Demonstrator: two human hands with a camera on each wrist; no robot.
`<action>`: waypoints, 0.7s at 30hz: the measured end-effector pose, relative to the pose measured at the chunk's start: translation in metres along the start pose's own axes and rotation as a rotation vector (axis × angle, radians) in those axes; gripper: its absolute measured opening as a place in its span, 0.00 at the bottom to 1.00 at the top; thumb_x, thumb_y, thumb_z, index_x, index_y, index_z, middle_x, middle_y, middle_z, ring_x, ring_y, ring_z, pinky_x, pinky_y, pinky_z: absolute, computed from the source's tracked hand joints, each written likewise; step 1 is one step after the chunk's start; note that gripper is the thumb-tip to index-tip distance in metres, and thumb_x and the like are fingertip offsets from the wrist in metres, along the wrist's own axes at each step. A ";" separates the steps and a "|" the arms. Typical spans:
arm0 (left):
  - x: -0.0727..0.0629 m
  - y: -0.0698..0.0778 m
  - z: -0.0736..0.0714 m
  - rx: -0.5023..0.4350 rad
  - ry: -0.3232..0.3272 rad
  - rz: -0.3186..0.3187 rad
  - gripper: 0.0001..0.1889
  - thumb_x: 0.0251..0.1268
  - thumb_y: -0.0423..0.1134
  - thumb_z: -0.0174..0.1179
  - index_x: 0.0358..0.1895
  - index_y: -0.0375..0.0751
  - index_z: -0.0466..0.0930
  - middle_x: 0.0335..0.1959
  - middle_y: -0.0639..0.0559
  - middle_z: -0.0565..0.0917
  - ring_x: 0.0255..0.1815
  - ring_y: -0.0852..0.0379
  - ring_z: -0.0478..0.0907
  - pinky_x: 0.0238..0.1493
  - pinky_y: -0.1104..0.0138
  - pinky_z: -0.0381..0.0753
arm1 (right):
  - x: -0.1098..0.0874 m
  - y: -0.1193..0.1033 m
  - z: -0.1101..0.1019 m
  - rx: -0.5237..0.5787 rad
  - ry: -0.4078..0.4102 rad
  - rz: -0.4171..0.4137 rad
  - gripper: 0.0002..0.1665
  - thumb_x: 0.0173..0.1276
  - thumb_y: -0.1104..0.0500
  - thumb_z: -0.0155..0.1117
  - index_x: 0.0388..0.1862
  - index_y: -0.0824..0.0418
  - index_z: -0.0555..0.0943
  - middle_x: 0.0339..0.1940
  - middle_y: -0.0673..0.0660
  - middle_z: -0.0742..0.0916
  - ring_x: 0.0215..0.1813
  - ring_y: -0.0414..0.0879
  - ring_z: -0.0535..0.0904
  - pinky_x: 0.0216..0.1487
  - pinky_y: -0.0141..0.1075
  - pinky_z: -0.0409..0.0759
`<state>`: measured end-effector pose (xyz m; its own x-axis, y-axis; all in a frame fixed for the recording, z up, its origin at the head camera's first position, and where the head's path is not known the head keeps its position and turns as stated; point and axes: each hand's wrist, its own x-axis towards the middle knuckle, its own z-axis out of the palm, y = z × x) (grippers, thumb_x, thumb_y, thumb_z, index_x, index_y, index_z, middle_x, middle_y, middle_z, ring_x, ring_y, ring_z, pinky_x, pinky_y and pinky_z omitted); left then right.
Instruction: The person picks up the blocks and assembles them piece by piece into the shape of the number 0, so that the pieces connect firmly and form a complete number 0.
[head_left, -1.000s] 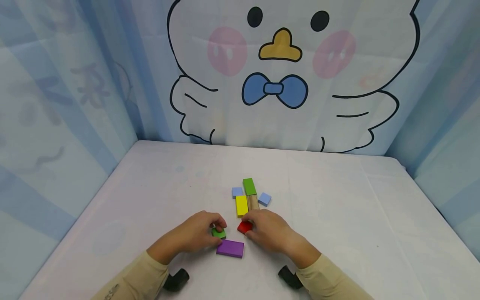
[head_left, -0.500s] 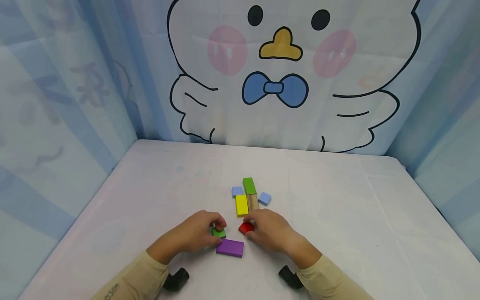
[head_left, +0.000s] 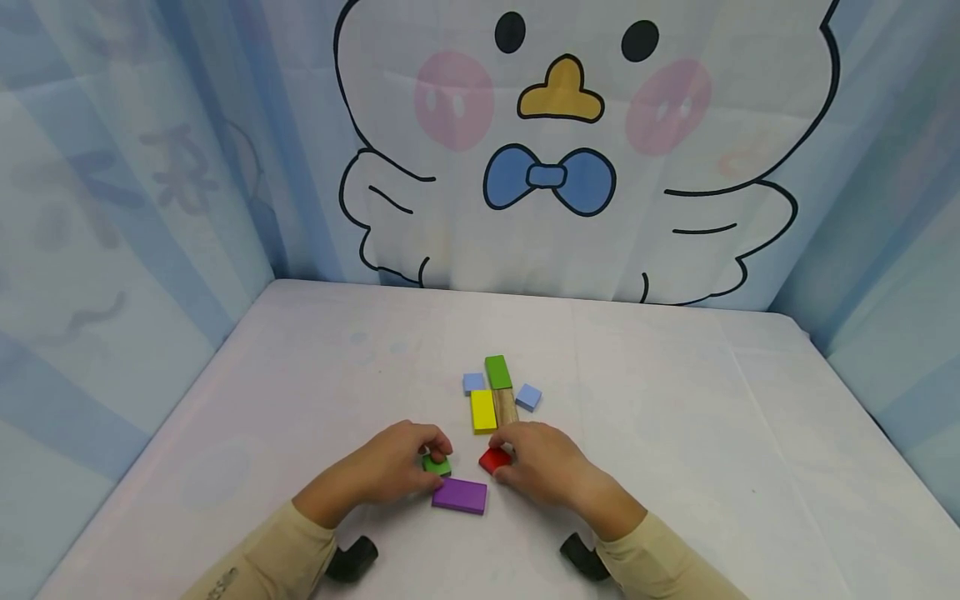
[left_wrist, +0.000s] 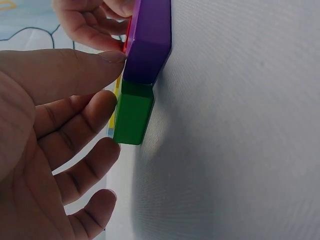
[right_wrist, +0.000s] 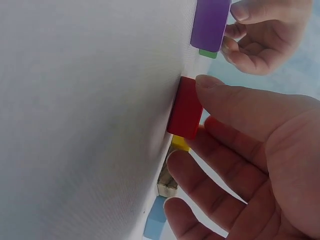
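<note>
My left hand point(head_left: 397, 463) is at a small green block point(head_left: 437, 466), fingertips on its far side and thumb on its near side. A purple block point(head_left: 459, 496) lies right beside it; in the left wrist view the thumb tip reaches the purple block's edge point(left_wrist: 145, 45) and the green block point(left_wrist: 134, 112) butts against it. My right hand point(head_left: 543, 461) pinches a red block point(head_left: 494, 460) between thumb and fingers. The right wrist view shows the red block point(right_wrist: 186, 107) close over the cloth, apart from the purple one and partly covered by fingers.
Beyond the hands lie a yellow block point(head_left: 483, 412), a bare wooden block point(head_left: 506, 406), a longer green block point(head_left: 498, 372) and two light blue blocks, one left point(head_left: 473, 383) and one right point(head_left: 528, 397). A white cloth point(head_left: 675, 433) covers the table; printed curtains point(head_left: 570, 250) enclose it.
My right hand has shifted the red block slightly to the right and towards me, away from the yellow block. The left hand and the other blocks have stayed put.
</note>
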<state>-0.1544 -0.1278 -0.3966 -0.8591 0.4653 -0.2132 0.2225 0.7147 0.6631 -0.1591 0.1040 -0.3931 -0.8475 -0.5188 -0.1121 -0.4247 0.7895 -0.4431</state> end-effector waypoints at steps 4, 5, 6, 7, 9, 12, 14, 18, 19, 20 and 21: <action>0.000 0.000 0.000 -0.002 0.000 0.003 0.15 0.56 0.35 0.74 0.46 0.44 0.81 0.36 0.61 0.80 0.43 0.55 0.74 0.54 0.55 0.77 | -0.001 0.000 0.000 0.000 -0.007 0.000 0.17 0.63 0.57 0.74 0.50 0.60 0.83 0.38 0.48 0.84 0.38 0.44 0.75 0.45 0.42 0.77; 0.000 0.000 0.001 -0.003 0.000 0.002 0.15 0.56 0.35 0.74 0.46 0.44 0.82 0.36 0.61 0.80 0.43 0.55 0.74 0.54 0.55 0.77 | -0.001 0.000 0.000 0.000 -0.009 0.002 0.18 0.63 0.57 0.74 0.50 0.60 0.83 0.37 0.48 0.84 0.38 0.44 0.75 0.45 0.42 0.77; 0.000 0.000 0.000 -0.003 0.001 0.003 0.15 0.56 0.35 0.74 0.46 0.44 0.82 0.36 0.61 0.80 0.43 0.55 0.74 0.54 0.55 0.77 | -0.001 -0.001 0.000 0.000 -0.011 0.004 0.18 0.63 0.56 0.74 0.49 0.60 0.83 0.38 0.49 0.84 0.38 0.44 0.75 0.45 0.43 0.77; 0.000 0.000 0.001 -0.002 0.002 0.002 0.15 0.56 0.35 0.74 0.46 0.44 0.82 0.36 0.61 0.80 0.43 0.56 0.74 0.54 0.55 0.77 | -0.002 -0.001 0.000 -0.002 -0.013 0.007 0.18 0.63 0.56 0.74 0.50 0.60 0.83 0.38 0.49 0.84 0.39 0.44 0.75 0.46 0.43 0.77; 0.000 0.000 0.001 -0.001 0.003 0.000 0.15 0.56 0.35 0.74 0.46 0.44 0.81 0.36 0.61 0.80 0.43 0.55 0.74 0.53 0.55 0.77 | -0.002 -0.001 0.000 -0.003 -0.014 0.009 0.18 0.62 0.56 0.74 0.49 0.60 0.83 0.38 0.49 0.84 0.39 0.44 0.75 0.46 0.43 0.77; -0.001 0.000 0.000 0.007 0.003 -0.003 0.15 0.56 0.35 0.74 0.46 0.44 0.81 0.36 0.61 0.80 0.43 0.55 0.73 0.53 0.55 0.77 | -0.003 -0.001 0.001 0.000 -0.011 0.002 0.18 0.62 0.56 0.74 0.49 0.60 0.83 0.38 0.49 0.84 0.39 0.44 0.75 0.46 0.43 0.77; -0.001 0.000 0.000 0.010 0.002 -0.003 0.16 0.56 0.35 0.74 0.46 0.44 0.81 0.36 0.60 0.80 0.43 0.55 0.73 0.53 0.54 0.77 | -0.003 -0.001 0.001 0.002 -0.010 -0.006 0.18 0.62 0.56 0.75 0.49 0.60 0.83 0.38 0.49 0.84 0.38 0.44 0.75 0.46 0.43 0.77; 0.000 0.000 0.000 0.013 -0.001 -0.008 0.16 0.56 0.35 0.74 0.46 0.44 0.81 0.36 0.60 0.80 0.43 0.55 0.73 0.54 0.54 0.77 | -0.004 -0.001 0.000 0.010 -0.014 -0.015 0.18 0.62 0.56 0.75 0.49 0.60 0.83 0.37 0.48 0.83 0.38 0.44 0.75 0.46 0.42 0.77; 0.000 0.000 0.000 0.012 -0.003 -0.009 0.16 0.56 0.35 0.74 0.46 0.44 0.81 0.36 0.60 0.80 0.43 0.55 0.73 0.54 0.54 0.77 | -0.005 -0.001 0.000 0.010 -0.015 -0.018 0.18 0.62 0.56 0.75 0.49 0.60 0.83 0.37 0.48 0.83 0.38 0.44 0.75 0.45 0.42 0.77; 0.000 0.000 0.000 0.012 -0.004 -0.010 0.16 0.56 0.35 0.74 0.46 0.44 0.81 0.36 0.60 0.80 0.43 0.55 0.74 0.54 0.54 0.77 | -0.005 -0.001 0.000 0.008 -0.015 -0.021 0.18 0.62 0.56 0.75 0.49 0.60 0.83 0.37 0.48 0.83 0.38 0.44 0.75 0.45 0.42 0.77; 0.001 0.000 0.000 0.010 -0.005 -0.010 0.16 0.56 0.35 0.74 0.47 0.44 0.81 0.37 0.60 0.80 0.43 0.55 0.74 0.54 0.54 0.77 | -0.005 -0.001 0.000 0.006 -0.014 -0.023 0.18 0.62 0.56 0.75 0.48 0.60 0.83 0.37 0.48 0.83 0.38 0.43 0.74 0.45 0.42 0.77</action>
<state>-0.1551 -0.1277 -0.3964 -0.8591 0.4605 -0.2232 0.2184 0.7244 0.6539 -0.1547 0.1059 -0.3921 -0.8330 -0.5414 -0.1139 -0.4422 0.7753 -0.4509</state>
